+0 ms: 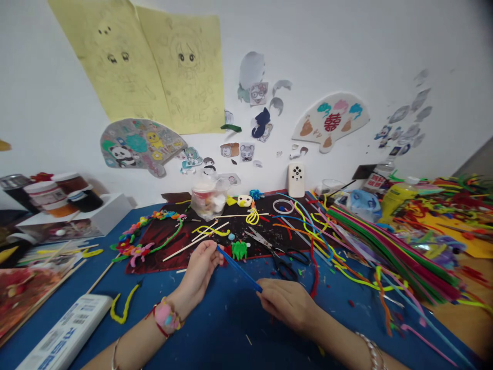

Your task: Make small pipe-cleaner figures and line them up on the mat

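Note:
A blue pipe cleaner point(239, 269) is stretched between my two hands above the blue table. My left hand point(202, 270) pinches its upper left end between thumb and fingertips. The lower right end disappears into my right hand point(287, 304), whose fingers are curled closed around it. Just behind the pipe cleaner lies a small green fuzzy piece point(239, 251). Black-handled scissors point(275, 253) rest open on the dark mat beyond my right hand. A bent yellow pipe cleaner point(125, 306) lies to the left of my left forearm.
At the right lies a thick bundle of coloured pipe cleaners point(396, 252), with loose ones strewn nearby. A long white box point(65, 334) sits front left. Farther back are a colourful fuzzy garland point(133, 236), wooden sticks point(181, 252), a plastic tub point(208, 199) and a white phone-like object point(296, 181).

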Demonstrator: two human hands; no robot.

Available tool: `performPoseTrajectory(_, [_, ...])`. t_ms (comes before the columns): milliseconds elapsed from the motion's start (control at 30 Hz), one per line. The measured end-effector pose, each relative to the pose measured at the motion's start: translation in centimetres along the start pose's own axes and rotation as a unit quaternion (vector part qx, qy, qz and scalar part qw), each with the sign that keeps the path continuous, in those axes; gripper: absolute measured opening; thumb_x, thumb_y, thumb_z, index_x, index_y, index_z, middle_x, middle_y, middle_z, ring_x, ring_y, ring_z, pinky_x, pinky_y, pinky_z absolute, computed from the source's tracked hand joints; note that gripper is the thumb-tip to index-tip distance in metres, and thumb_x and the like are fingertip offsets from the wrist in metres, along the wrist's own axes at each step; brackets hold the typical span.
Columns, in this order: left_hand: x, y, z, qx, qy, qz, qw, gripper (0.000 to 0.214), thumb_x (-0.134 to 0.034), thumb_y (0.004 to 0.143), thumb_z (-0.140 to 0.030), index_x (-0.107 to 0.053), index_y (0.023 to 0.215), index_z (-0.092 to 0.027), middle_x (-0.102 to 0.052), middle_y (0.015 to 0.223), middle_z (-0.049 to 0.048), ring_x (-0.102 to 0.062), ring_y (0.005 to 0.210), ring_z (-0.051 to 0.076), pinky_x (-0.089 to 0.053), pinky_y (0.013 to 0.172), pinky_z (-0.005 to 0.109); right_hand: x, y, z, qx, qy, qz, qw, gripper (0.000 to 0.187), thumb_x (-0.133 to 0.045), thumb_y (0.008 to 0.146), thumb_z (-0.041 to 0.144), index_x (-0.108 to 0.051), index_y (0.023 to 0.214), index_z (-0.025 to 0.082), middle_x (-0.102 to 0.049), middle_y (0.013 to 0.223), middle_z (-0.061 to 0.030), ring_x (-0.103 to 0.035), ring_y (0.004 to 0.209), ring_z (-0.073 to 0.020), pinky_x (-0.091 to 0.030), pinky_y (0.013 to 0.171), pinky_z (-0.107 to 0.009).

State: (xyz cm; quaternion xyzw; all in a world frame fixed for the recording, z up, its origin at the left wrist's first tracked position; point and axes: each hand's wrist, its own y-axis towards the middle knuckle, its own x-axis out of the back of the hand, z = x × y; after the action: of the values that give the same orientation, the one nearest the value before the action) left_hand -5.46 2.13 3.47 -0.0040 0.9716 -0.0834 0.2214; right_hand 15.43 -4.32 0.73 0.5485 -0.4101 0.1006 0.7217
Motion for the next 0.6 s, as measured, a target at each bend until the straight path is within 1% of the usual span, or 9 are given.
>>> performPoseTrajectory(167, [0.24, 0.09, 0.08, -0.011, 0.003, 0.005, 1.0, 0.02, -0.067, 0.068, -0.027, -0.051, 0.073, -0.014, -0.057, 0.063, -0.0018, -0.052, 0.052, 0.008, -0.043, 0.053, 0.02, 0.02, 0.05, -0.01, 0.008, 0.007, 0.004, 1.0, 0.011, -0.046, 0.084, 0.006, -0.052, 0.09, 0.012, -0.066, 0.08, -0.0081, -0.064, 0.085, -0.0154, -0.054, 0.081, -0.028])
performPoseTrajectory(333, [0.28, 0.09, 0.2, -0.013, 0.012, 0.005, 1.0, 0.019, -0.065, 0.07, -0.027, -0.05, 0.072, -0.015, -0.056, 0.061, -0.0022, -0.051, 0.051, 0.008, -0.041, 0.052, 0.02, 0.12, 0.27, 0.03, 0.021, -0.008, -0.007, 1.0, 0.012, -0.047, 0.083, 0.004, -0.052, 0.09, 0.011, -0.067, 0.079, -0.0091, -0.065, 0.085, -0.0165, -0.055, 0.079, -0.028])
performPoseTrajectory(600, [0.11, -0.01, 0.17, -0.023, 0.023, 0.004, 0.999, 0.021, -0.065, 0.07, -0.029, -0.051, 0.071, -0.014, -0.057, 0.065, -0.001, -0.049, 0.05, 0.006, -0.039, 0.051, 0.019, 0.33, 0.19, -0.02, 0.035, -0.037, 0.005, 0.999, 0.014, -0.042, 0.085, 0.007, -0.054, 0.091, 0.01, -0.068, 0.084, -0.0118, -0.065, 0.087, -0.0182, -0.055, 0.079, -0.03])
